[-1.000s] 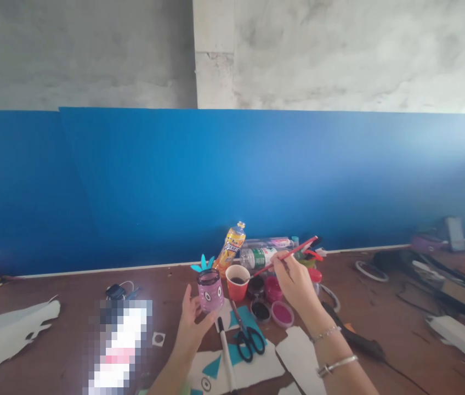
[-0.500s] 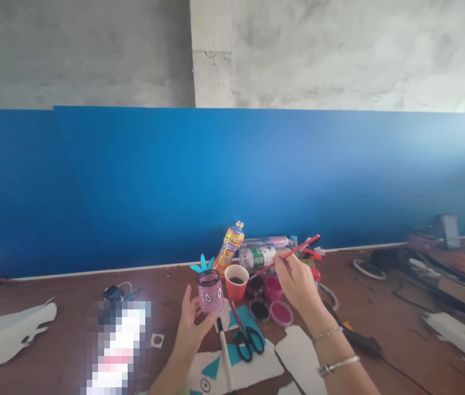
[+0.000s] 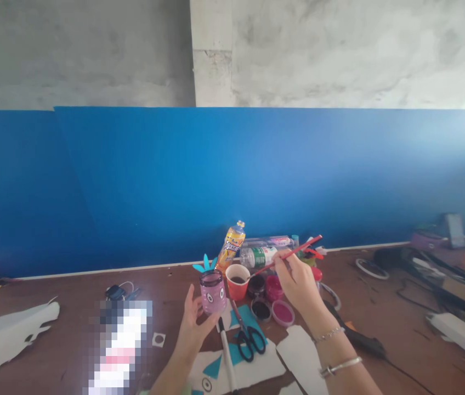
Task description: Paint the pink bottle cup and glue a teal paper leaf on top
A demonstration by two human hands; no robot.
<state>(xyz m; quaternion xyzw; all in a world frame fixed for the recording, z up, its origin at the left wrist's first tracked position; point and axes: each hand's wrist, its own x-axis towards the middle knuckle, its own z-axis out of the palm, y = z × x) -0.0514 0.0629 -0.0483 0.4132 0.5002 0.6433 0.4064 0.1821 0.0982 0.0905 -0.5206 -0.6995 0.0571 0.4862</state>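
Observation:
My left hand [image 3: 195,323] grips a purple-painted plastic cup [image 3: 213,300] with a dark rim, two paper eyes and blue paper leaves [image 3: 205,264] sticking up behind its rim. In my right hand [image 3: 298,280] is a red paintbrush [image 3: 294,252], slanted so that its tip points down left at the edge of a red paper cup [image 3: 238,281] with dark liquid inside. Paint pots stand just below the brush: black [image 3: 261,309] and magenta [image 3: 283,312]. Scissors [image 3: 250,340] with dark handles and a white marker [image 3: 227,354] lie on cut paper before me.
Behind the cups stands a bottle with an orange label [image 3: 231,245], beside a clear bottle lying down [image 3: 257,256]. A white paper scrap [image 3: 10,337] is at the left. Cables and a dark tool [image 3: 364,343] lie right of my arm. A blue panel [image 3: 232,175] borders the table.
Both hands keep nearly the same pose, with the purple cup and the paintbrush still held. The whole view has shifted very slightly.

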